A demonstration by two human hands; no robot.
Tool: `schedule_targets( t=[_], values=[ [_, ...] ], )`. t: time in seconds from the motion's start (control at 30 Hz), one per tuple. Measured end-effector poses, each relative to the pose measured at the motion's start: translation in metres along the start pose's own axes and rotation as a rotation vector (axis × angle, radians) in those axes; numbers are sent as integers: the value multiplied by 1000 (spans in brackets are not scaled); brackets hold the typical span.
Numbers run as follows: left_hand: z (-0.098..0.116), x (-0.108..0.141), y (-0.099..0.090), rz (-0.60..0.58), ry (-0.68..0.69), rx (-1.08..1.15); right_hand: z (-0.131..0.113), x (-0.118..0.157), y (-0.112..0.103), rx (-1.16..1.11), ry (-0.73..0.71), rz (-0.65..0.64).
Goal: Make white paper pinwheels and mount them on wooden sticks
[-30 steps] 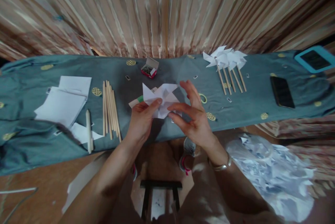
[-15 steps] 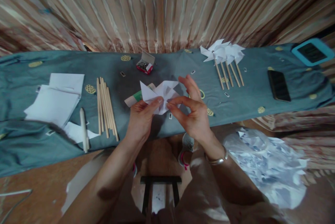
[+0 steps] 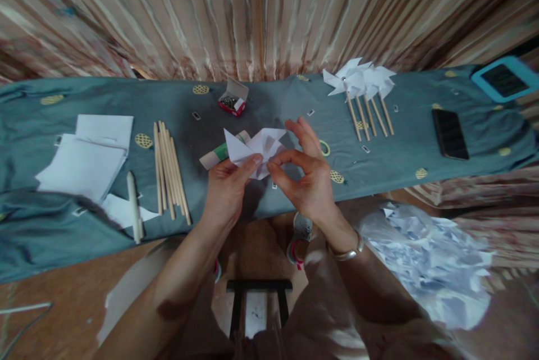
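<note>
A white folded paper pinwheel (image 3: 236,146) is held up over the near-middle of the table. My left hand (image 3: 225,191) grips its left side, with the thumb pressed on the paper close to the centre. Thumb and forefinger of my right hand (image 3: 309,177) are pinched together at the pinwheel's centre, touching the paper; whatever sits between those fingertips is too small to make out. The other right fingers are raised. Behind the pinwheel lies a green and cream piece (image 3: 219,152), partly covered. Farther back stands an opened small red box (image 3: 232,104) of metal pins or tacks.
Wooden sticks (image 3: 169,172), white paper sheets (image 3: 90,160) and a whitish pen-like tool (image 3: 134,208) lie left. Pinwheels on sticks (image 3: 360,79), a phone (image 3: 450,133) and a blue-framed device (image 3: 505,79) are right. A bag of white paper pieces (image 3: 429,264) stands below the table.
The view has shifted slightly. Both hands stay on the pinwheel, and my right fingertips remain pinched at its centre with only a tiny movement.
</note>
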State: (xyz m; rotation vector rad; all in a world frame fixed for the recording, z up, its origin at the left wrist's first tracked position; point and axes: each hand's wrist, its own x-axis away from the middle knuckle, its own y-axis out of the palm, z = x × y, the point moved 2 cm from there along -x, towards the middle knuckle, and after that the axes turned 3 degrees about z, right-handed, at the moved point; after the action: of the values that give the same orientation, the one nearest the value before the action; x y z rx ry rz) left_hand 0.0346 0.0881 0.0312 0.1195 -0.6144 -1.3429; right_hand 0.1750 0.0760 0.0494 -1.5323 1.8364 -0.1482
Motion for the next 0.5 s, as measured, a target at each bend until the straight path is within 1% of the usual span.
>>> schedule_targets(
  t=[0.3, 0.5],
  values=[
    [-1, -1, -1, 9, -17, -13, 0, -1, 1, 10, 9, -2],
    [-3, -1, -2, 15, 12, -29, -1, -1, 1, 14, 8, -1]
  ],
)
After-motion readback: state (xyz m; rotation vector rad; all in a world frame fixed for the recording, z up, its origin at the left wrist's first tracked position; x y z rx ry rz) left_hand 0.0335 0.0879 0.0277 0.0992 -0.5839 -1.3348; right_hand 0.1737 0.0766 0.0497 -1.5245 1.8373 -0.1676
